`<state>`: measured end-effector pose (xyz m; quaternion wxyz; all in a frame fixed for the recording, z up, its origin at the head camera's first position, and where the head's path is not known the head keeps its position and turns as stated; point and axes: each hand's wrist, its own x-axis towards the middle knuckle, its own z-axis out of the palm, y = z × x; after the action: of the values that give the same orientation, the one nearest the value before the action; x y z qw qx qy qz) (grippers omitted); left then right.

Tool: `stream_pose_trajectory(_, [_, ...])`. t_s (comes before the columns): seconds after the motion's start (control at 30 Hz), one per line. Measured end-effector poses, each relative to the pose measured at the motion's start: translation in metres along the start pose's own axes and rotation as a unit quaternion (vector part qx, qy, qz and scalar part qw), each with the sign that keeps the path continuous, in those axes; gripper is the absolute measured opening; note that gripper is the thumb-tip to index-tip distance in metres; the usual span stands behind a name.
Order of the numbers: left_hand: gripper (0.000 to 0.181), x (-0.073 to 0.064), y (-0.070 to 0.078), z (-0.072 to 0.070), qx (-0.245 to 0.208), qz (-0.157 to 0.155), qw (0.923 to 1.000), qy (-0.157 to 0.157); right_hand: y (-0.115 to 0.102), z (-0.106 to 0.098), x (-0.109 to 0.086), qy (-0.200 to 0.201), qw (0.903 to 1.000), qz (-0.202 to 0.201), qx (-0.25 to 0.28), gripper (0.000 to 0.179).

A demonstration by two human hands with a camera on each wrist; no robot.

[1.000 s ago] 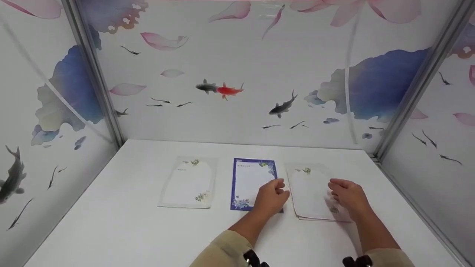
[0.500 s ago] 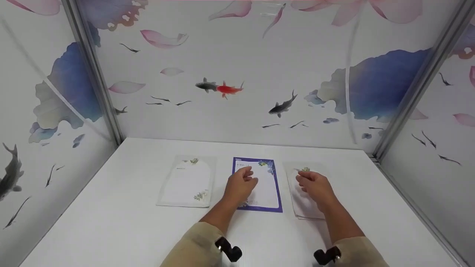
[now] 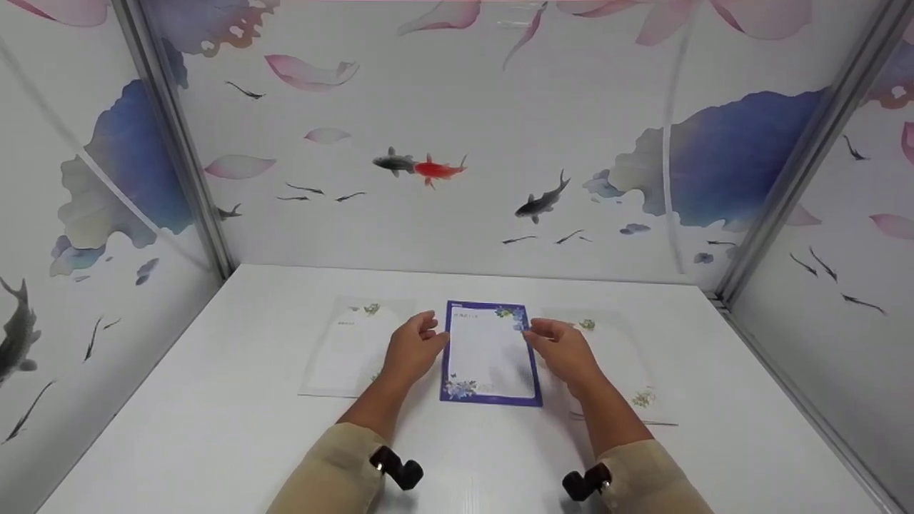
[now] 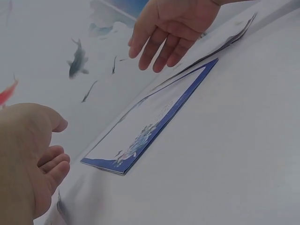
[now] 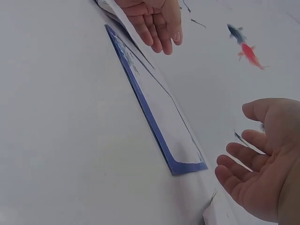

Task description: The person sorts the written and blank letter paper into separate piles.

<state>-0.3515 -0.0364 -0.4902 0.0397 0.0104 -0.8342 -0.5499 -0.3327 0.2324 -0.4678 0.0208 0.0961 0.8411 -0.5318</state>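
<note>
A blue-bordered stack of letter paper (image 3: 489, 357) with printed flowers lies flat on the table between my two hands. My left hand (image 3: 413, 350) is beside its left edge, over a pale flowered stack of paper (image 3: 335, 364), and holds nothing. My right hand (image 3: 569, 353) is beside the right edge, over another pale flowered stack (image 3: 628, 357), also holding nothing. In both wrist views the fingers are relaxed and apart from the blue-bordered stack (image 4: 145, 126). Each forearm covers part of the pale stack below it.
The white table (image 3: 178, 414) is enclosed at the back and sides by white panels (image 3: 457, 235) printed with fish, petals and blue leaves. Metal posts (image 3: 178, 143) stand at the rear corners. Black devices (image 3: 396, 467) are strapped at both sleeves.
Both hands have moved left, the left hand from over the blue-bordered stack to its left side, the right hand from the right pale stack toward the blue-bordered one. The paper stacks stay put.
</note>
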Motion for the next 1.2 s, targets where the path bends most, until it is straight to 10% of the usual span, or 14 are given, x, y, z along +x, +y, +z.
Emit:
stream_pose_trajectory(0.33, [0.07, -0.007, 0.0, -0.002, 0.083, -0.002, 0.9925, -0.089, 0.008, 0.004, -0.005, -0.036, 0.9922, -0.027, -0.116, 0.061])
stream_pose_trajectory(0.63, [0.076, -0.015, -0.004, 0.001, 0.204, 0.041, 0.9582, -0.196, 0.022, 0.007, -0.013, -0.09, 0.9727, -0.048, -0.208, 0.067])
stream_pose_trajectory(1.2, [0.089, -0.018, -0.008, 0.007, 0.364, 0.132, 0.892, -0.233, 0.025, 0.013, -0.02, -0.151, 0.9227, -0.126, -0.331, 0.078])
